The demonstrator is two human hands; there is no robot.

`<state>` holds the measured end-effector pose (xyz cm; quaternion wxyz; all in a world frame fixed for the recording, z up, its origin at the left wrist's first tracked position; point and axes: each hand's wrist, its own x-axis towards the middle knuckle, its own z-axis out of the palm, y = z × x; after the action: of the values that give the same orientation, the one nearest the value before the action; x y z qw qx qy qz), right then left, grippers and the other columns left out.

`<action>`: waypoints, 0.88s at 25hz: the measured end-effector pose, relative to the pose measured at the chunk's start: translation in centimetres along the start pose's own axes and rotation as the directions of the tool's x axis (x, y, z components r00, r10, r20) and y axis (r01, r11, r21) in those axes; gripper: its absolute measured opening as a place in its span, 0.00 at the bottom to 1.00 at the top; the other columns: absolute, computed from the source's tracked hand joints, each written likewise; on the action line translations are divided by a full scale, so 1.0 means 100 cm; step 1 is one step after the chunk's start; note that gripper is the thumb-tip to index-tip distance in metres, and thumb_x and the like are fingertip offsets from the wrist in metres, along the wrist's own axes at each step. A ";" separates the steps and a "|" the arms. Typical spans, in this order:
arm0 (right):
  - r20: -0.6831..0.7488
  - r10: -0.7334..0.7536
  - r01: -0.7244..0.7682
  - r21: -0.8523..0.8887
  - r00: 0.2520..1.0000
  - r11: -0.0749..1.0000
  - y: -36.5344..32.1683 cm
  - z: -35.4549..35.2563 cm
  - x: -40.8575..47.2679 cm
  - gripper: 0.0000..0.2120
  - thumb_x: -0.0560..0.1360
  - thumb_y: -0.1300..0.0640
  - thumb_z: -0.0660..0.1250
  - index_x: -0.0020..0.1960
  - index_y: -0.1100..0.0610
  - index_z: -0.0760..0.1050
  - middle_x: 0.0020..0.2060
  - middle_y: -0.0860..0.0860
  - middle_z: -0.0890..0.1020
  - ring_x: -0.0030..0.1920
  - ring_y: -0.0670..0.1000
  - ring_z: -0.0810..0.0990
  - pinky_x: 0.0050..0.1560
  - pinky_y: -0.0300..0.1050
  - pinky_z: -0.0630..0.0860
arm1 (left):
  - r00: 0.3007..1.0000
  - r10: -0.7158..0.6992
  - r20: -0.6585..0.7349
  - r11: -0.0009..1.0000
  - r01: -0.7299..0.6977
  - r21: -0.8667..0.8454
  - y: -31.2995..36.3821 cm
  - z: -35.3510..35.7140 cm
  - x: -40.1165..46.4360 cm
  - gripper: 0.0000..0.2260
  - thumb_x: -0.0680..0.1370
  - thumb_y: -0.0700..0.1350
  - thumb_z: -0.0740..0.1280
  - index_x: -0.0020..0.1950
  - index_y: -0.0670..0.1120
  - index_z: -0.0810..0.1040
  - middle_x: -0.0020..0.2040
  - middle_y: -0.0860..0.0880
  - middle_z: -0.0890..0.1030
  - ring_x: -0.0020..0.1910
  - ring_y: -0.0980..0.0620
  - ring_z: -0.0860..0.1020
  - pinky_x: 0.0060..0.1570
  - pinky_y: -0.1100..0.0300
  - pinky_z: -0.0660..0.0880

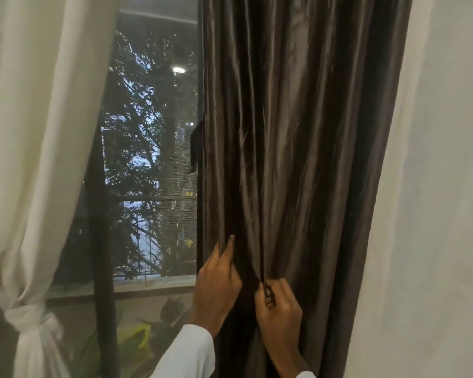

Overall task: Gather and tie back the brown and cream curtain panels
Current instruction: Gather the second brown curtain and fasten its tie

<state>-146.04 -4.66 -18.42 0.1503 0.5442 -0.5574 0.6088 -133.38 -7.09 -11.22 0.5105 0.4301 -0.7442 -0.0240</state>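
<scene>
While both hands pinch brown curtain (298,132) folds, tied cream curtain (38,132) left, window (150,132) between

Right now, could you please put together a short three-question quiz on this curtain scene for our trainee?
1. True or false: the cream curtain on the left is already knotted back.
2. Which panel do the left hand and right hand both grip? A) the cream curtain B) the brown curtain C) neither
3. Fill in: between the two panels shows a ____ with trees beyond.

Key:
1. True; its knot sits low at the left.
2. B; both hands pinch its folds low down.
3. window
</scene>
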 end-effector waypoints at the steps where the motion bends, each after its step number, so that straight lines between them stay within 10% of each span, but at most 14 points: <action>1: 0.008 -0.021 0.020 0.027 1.000 0.999 -0.002 0.003 -0.004 0.07 0.71 0.66 0.73 0.44 0.56 0.79 0.37 0.48 0.79 0.34 0.44 0.78 0.35 0.41 0.78 | 1.000 -0.025 0.000 0.999 0.025 -0.045 0.007 0.000 -0.001 0.21 0.81 0.52 0.58 0.74 0.51 0.68 0.70 0.45 0.72 0.64 0.43 0.76 0.61 0.51 0.73; 4: 0.089 -0.073 0.059 0.157 0.993 0.986 -0.014 0.013 -0.016 0.09 0.71 0.65 0.69 0.51 0.56 0.79 0.42 0.49 0.82 0.38 0.47 0.81 0.37 0.45 0.81 | 0.996 -0.074 0.048 0.986 0.080 -0.148 0.026 0.000 -0.003 0.30 0.75 0.69 0.57 0.70 0.52 0.73 0.65 0.54 0.75 0.60 0.56 0.76 0.60 0.67 0.71; 8: 0.353 -0.043 -0.048 0.244 0.935 0.969 -0.025 0.002 -0.016 0.13 0.72 0.62 0.70 0.56 0.55 0.79 0.50 0.48 0.81 0.50 0.48 0.81 0.50 0.43 0.80 | 0.996 -0.072 -0.061 0.964 0.054 -0.260 0.031 -0.003 -0.001 0.11 0.79 0.50 0.64 0.57 0.49 0.80 0.45 0.67 0.72 0.44 0.72 0.76 0.47 0.78 0.72; 11: 0.077 -0.192 0.179 0.156 0.978 0.971 -0.015 -0.031 0.012 0.08 0.72 0.55 0.73 0.51 0.53 0.81 0.47 0.47 0.80 0.48 0.46 0.80 0.50 0.36 0.77 | 0.991 -0.084 -0.106 0.964 0.054 -0.260 0.021 -0.012 0.003 0.09 0.78 0.43 0.66 0.57 0.46 0.81 0.41 0.67 0.69 0.35 0.68 0.75 0.41 0.74 0.74; 14: -0.266 0.028 -0.041 -0.043 0.964 0.998 -0.003 -0.061 0.071 0.19 0.72 0.49 0.74 0.60 0.55 0.78 0.59 0.53 0.76 0.59 0.53 0.75 0.57 0.39 0.72 | 0.986 -0.045 -0.162 0.959 -0.003 -0.284 0.017 -0.014 0.012 0.14 0.76 0.39 0.69 0.61 0.48 0.81 0.45 0.61 0.74 0.28 0.59 0.74 0.35 0.78 0.70; 19: -0.032 0.397 -0.365 0.330 0.917 0.871 -0.002 -0.073 0.144 0.45 0.65 0.38 0.76 0.75 0.44 0.57 0.73 0.47 0.63 0.67 0.51 0.69 0.65 0.54 0.72 | 0.964 -0.036 -0.263 0.943 -0.054 -0.329 0.033 -0.014 0.042 0.17 0.73 0.34 0.70 0.61 0.44 0.80 0.59 0.46 0.77 0.50 0.62 0.76 0.55 0.70 0.73; 22: 0.067 0.363 -0.363 0.347 0.929 0.865 -0.014 -0.065 0.157 0.43 0.67 0.40 0.75 0.75 0.46 0.59 0.70 0.50 0.70 0.67 0.53 0.72 0.66 0.54 0.72 | 0.962 0.033 -0.271 0.951 -0.114 -0.289 0.051 -0.021 0.064 0.14 0.72 0.34 0.71 0.55 0.44 0.78 0.52 0.47 0.75 0.45 0.69 0.75 0.46 0.81 0.69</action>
<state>-153.85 -5.38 -3.28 -0.0671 0.4474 -0.5310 0.7164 -135.61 -7.29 -3.11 0.6649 0.3183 -0.6730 -0.0610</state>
